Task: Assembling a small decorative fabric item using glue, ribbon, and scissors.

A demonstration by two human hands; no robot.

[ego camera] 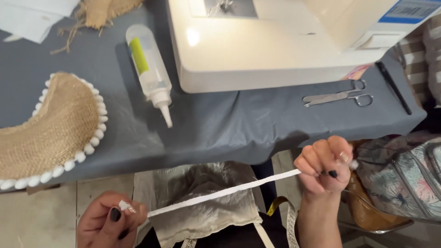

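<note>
Both hands, left (112, 220) and right (324, 165), pinch the ends of a white tape (225, 193), pulled taut below the table (220, 124) edge (probably to straighten it), near scissors (337, 97) and glue bottle (149, 69).

A table draped in grey cloth (220, 124) fills the far side; pale floor tiles (41, 216) show near left, under soft light.
</note>
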